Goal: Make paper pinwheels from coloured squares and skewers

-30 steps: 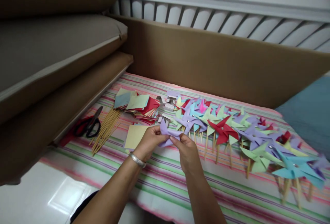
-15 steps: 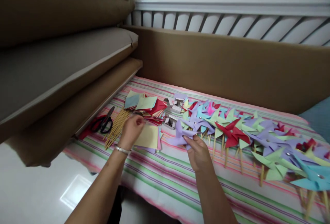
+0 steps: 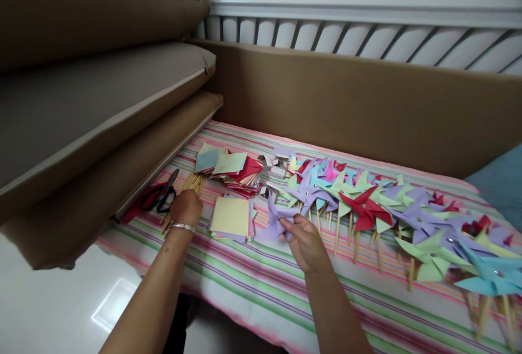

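Observation:
In my right hand [image 3: 305, 238] I pinch a folded purple paper pinwheel [image 3: 276, 220] between thumb and fingers, with no stick showing on it. My left hand [image 3: 186, 208], with a bracelet at the wrist, is over the bundle of thin wooden sticks [image 3: 192, 181]. Its fingers are hidden under the hand, so I cannot see whether they grip a stick. Between the hands lies a stack of paper squares [image 3: 230, 217], pale yellow on top. Scissors with dark handles [image 3: 165, 197] lie just left of the sticks.
Many finished pinwheels on sticks [image 3: 365, 209] spread over the right side of the striped cloth [image 3: 261, 289]. Behind the sticks are more colored paper stacks [image 3: 229, 163] and small open boxes [image 3: 269, 191]. Stacked brown cushions [image 3: 122, 125] rise at the left, and a brown panel [image 3: 346, 109] stands behind.
My left hand has moved left and down from beside the yellow paper onto the wooden sticks. My right hand keeps the purple pinwheel, shifted slightly left and turned a little.

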Demonstrator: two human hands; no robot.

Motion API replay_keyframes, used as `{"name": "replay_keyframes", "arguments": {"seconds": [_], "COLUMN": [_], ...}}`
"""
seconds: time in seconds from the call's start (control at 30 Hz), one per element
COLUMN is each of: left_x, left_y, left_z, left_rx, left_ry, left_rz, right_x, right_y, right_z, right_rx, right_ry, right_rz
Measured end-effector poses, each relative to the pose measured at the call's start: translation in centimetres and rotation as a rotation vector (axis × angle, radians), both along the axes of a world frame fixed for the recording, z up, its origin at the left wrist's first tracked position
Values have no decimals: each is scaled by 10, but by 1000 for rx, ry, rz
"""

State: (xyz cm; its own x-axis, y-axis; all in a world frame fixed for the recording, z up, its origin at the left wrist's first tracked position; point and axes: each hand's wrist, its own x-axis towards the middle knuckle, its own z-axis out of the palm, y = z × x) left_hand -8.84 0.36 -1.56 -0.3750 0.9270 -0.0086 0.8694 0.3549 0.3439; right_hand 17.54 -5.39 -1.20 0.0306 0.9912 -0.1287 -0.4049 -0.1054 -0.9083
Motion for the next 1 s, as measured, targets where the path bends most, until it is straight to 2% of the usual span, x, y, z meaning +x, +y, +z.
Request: {"name": "replay_keyframes", "arguments": {"seconds": [0.07, 0.13, 0.2, 0.23, 0.33, 0.4, 0.53, 0.73, 1.0], "left_x": [1, 8, 20, 27, 48, 59, 71, 79, 82], "left_y": [0, -2, -5, -6, -9, -9, -4, 0, 0], "left_z": [8, 20, 31, 36, 45, 46, 41, 30, 23], "left_rx": [54, 196, 320, 324, 203, 162, 174, 203, 252], "left_ry": [-54, -256, -651, -891, -1491, -1702, -1818, -1817, -1795], "left_rz": [-20, -71, -145, -183, -246, -245, -226, -240, -326], "right_x": [-1, -2, -2, -1, 2, 4, 7, 12, 15], "right_y": [0, -1, -2, -2, -5, -6, -5, 0, 0], "right_z": [0, 0, 0, 1, 2, 3, 6, 5, 6], "right_rx": [-8, -20, -25, -24, 2, 39, 95, 116, 188], "right_ry": [28, 63, 93, 106, 158, 200, 234, 354, 417], "right_rz": [12, 29, 49, 59, 96, 156, 245, 146, 126]}}
